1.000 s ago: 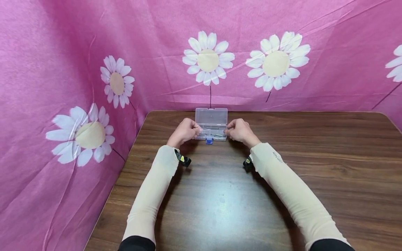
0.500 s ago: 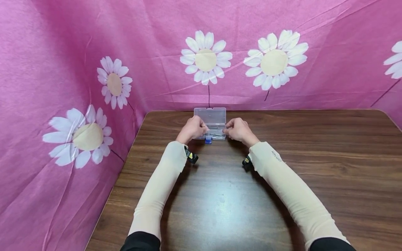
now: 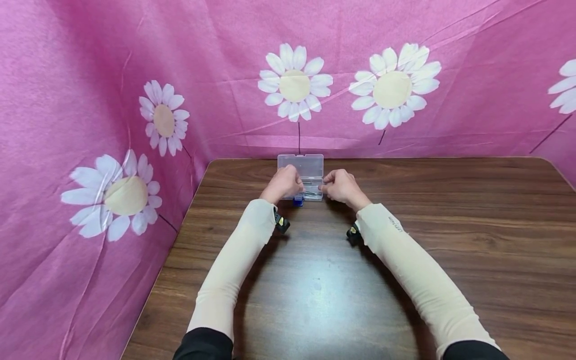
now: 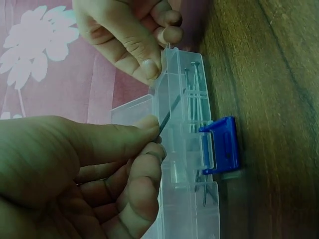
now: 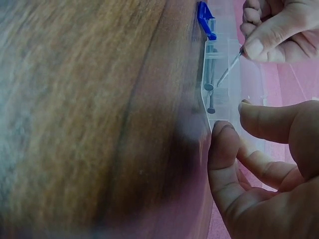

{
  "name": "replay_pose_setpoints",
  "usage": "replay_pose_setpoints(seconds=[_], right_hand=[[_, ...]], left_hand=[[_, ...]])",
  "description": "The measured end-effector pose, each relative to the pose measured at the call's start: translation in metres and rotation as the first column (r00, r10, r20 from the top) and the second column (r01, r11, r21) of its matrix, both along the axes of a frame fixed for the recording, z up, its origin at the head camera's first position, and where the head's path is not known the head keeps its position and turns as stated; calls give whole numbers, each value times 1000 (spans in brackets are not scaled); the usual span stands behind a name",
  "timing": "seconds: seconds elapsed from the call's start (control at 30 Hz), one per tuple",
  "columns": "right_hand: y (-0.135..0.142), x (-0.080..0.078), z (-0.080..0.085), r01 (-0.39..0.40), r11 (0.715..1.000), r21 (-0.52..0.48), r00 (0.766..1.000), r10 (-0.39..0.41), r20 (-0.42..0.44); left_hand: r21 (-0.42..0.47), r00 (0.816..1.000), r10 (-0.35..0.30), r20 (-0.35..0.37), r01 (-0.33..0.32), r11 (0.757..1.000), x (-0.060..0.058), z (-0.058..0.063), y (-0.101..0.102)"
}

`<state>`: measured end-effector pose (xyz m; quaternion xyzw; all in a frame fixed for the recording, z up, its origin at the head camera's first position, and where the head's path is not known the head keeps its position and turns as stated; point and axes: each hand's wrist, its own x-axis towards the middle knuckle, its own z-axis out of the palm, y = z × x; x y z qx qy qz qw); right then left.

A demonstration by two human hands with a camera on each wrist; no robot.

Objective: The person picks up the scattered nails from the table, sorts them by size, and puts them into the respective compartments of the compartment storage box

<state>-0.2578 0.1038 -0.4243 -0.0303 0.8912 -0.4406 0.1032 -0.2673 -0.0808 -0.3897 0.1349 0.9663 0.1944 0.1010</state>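
Observation:
A clear plastic box [image 3: 300, 164] stands at the table's back edge with its lid raised. My left hand [image 3: 284, 183] pinches a thin nail [image 4: 171, 111] between thumb and forefinger, its free end slanting down into the box towards the right. Several more nails [image 4: 195, 89] lie in the front compartment, their heads towards the box's right end. My right hand [image 3: 343, 188] grips that right end, thumb [image 5: 266, 122] at the rim and forefinger against the outer wall. The blue latch [image 4: 227, 144] hangs unfastened at the front.
Wood-grain tabletop [image 3: 319, 280] stretches in front of the box and to both sides. A pink cloth with white daisies [image 3: 294, 85] hangs behind the table and along its left side.
My left hand has moved right over the box with the nail. My right hand has kept its place at the right end, and the box has not moved.

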Motion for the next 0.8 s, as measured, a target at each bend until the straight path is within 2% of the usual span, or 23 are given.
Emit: replay_pose_setpoints(seconds=[0.17, 0.37, 0.47, 0.6, 0.8], right_hand=[[-1, 0, 0, -3, 1000, 17, 1000, 3, 9], [-2, 0, -2, -5, 1000, 24, 1000, 5, 1], [-3, 0, -3, -7, 1000, 24, 1000, 7, -3], [-2, -1, -4, -10, 1000, 27, 1000, 10, -15], [8, 0, 3, -3, 995, 102, 994, 14, -106]], left_hand=[[-12, 1000, -3, 2, 3, 1000, -3, -3, 4], [9, 999, 11, 30, -11, 1000, -3, -2, 4], [31, 1000, 15, 17, -16, 999, -3, -2, 1], [89, 997, 37, -61, -32, 995, -2, 0, -4], [168, 977, 108, -186, -77, 983, 2, 7, -20]])
